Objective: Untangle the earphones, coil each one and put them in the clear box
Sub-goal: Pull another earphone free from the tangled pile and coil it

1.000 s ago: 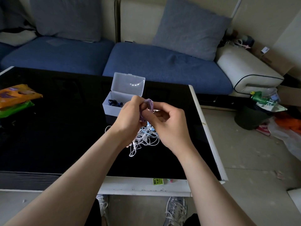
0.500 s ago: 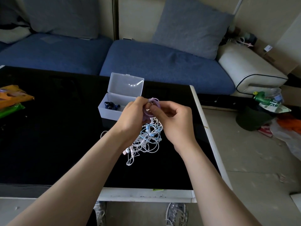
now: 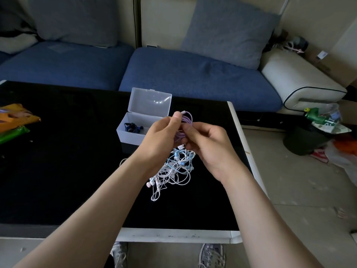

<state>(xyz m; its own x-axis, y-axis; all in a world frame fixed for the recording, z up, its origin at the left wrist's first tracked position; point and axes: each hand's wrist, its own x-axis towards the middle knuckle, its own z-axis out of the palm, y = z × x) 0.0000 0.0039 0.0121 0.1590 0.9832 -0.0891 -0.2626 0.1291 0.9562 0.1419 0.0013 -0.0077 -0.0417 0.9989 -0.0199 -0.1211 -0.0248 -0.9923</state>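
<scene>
A coil of purple earphone cable (image 3: pixel 186 120) is held up between both hands above the black table (image 3: pixel 67 171). My left hand (image 3: pixel 160 138) pinches its left side with thumb and fingers. My right hand (image 3: pixel 208 144) grips its right and lower part. Under the hands a tangle of white, pale blue and pink earphones (image 3: pixel 173 171) lies on the table. The clear box (image 3: pixel 135 128) stands open just behind my left hand, lid upright, with a coiled dark blue earphone (image 3: pixel 132 127) inside.
Orange and green snack packets (image 3: pixel 13 122) lie at the table's left edge. The table's white right edge (image 3: pixel 245 151) runs close to my right hand. A blue sofa (image 3: pixel 193 78) stands behind; a bin and litter (image 3: pixel 316 136) sit on the floor to the right.
Both hands have kept working the purple coil, which now sticks out higher above my fingers. The camera has shifted slightly, showing more of the tangle below.
</scene>
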